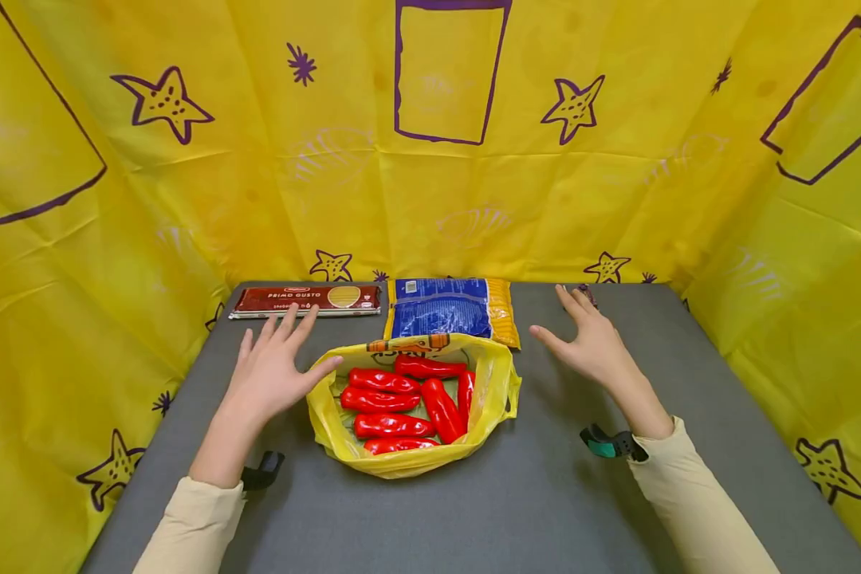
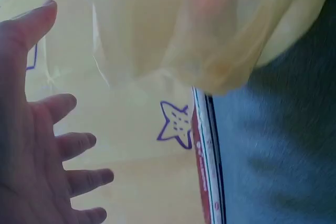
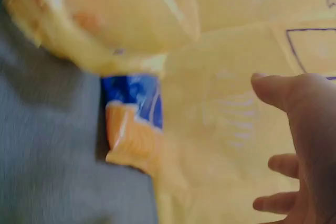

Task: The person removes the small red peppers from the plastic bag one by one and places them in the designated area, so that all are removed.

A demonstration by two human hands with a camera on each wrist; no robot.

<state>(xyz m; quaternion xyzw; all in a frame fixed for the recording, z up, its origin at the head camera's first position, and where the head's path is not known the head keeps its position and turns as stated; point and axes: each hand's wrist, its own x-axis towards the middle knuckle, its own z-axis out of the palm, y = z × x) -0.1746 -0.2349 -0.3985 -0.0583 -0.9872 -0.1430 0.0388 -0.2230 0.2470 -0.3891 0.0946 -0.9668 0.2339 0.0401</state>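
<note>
**Yellow plastic bag of red peppers, hands spread at either side**

The left hand, left of centre in the frame, has its fingers fanned and empty; its thumb overlaps the bag's left rim from above, yet the left wrist view shows a gap between them. The right hand, right of centre, is spread and empty too, apart from the bag, with a small dark thing partly hidden behind its fingertips. I see at least seven peppers, long, glossy and bright, lying inside the wide-mouthed, crinkled bag at mid-frame. Just behind it lies a blue-and-yellow packet; upper left of that, a dark-red PRIMO GUSTO packet. All rest on a grey surface.
</note>
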